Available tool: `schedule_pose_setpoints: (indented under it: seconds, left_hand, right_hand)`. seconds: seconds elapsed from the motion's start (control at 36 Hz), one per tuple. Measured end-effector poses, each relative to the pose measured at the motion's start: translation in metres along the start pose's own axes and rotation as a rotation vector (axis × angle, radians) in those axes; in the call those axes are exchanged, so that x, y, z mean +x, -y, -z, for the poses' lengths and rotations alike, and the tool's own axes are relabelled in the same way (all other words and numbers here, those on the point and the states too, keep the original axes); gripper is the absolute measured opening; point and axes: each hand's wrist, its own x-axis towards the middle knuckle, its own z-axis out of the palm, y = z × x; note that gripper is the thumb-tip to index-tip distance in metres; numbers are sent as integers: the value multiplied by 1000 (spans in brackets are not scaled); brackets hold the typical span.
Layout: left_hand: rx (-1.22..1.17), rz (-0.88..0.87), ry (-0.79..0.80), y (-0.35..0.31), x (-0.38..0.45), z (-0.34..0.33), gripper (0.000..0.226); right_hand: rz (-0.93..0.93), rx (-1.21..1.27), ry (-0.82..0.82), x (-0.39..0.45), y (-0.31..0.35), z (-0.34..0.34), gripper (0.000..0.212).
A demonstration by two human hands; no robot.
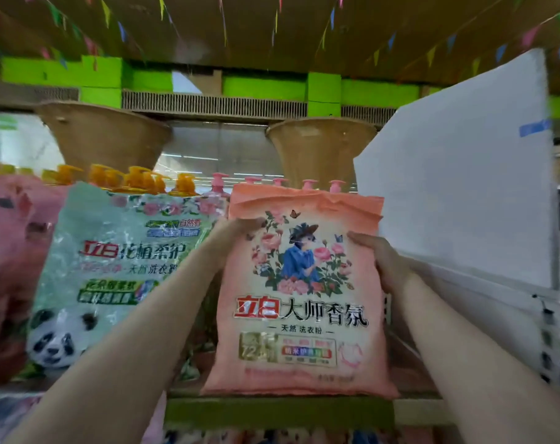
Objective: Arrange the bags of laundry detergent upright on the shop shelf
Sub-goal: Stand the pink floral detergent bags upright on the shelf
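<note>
Standing upright on the shelf edge (278, 411), the pink detergent bag (304, 299) is sitting between your hands; your left hand (232, 240) and right hand (381, 261) are gripping its upper sides, green panda bag (112, 277) leaning beyond your left hand.

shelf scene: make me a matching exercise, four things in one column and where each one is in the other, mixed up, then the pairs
Things:
1. peach detergent bag
2. panda detergent bag
3. white board
4. orange pump bottles

Places:
A. right of the peach bag
B. behind the panda bag
C. held between left hand and right hand
D. left of the peach bag

Pairs: 1-C, 2-D, 3-A, 4-B
</note>
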Motion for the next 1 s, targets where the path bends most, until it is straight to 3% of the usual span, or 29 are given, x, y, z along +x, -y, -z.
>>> schedule_pose_setpoints:
  seconds: [0.06, 0.11, 0.19, 0.28, 0.39, 0.47, 0.5, 0.58, 0.67, 0.72, 0.89, 1.0]
  left_hand:
    - [-23, 25, 22, -4, -1, 1, 17]
    - [-18, 41, -4, -4, -1, -1, 16]
    - [52, -30, -33, -2, -8, -2, 16]
    - [84, -149, 20, -2, -20, 0, 16]
    - [186, -229, 95, 1, -38, 7, 19]
    - [282, -272, 144, 4, -51, 11, 23]
    - [306, -300, 133, 4, -54, 10, 24]
    - [332, -381, 38, -2, -59, 0, 17]
    - [287, -356, -55, -9, -53, -8, 22]
    - [297, -349, -111, -16, -43, -15, 9]
    - [236, -277, -237, -20, -4, -39, 10]
    - [257, -289, -235, -14, 5, -66, 5]
  right_hand:
    - [33, 2, -17, 1, 4, -2, 42]
    - [49, -15, -20, 3, 5, -3, 39]
    - [91, -22, -35, -8, 6, -4, 30]
    - [173, -34, -29, -19, -2, 7, 35]
    - [243, -102, -79, -39, -22, 28, 17]
    - [261, -163, -121, -51, -25, 34, 35]
    - [275, -207, -124, -54, -22, 33, 41]
    - [311, -176, -151, -59, -12, 25, 23]
    - [320, -177, -238, -48, 1, 16, 14]
    - [330, -219, -336, -37, 10, 12, 6]
    - [374, -314, -489, -11, 28, 25, 12]
    - [379, -388, -534, -12, 26, 46, 16]
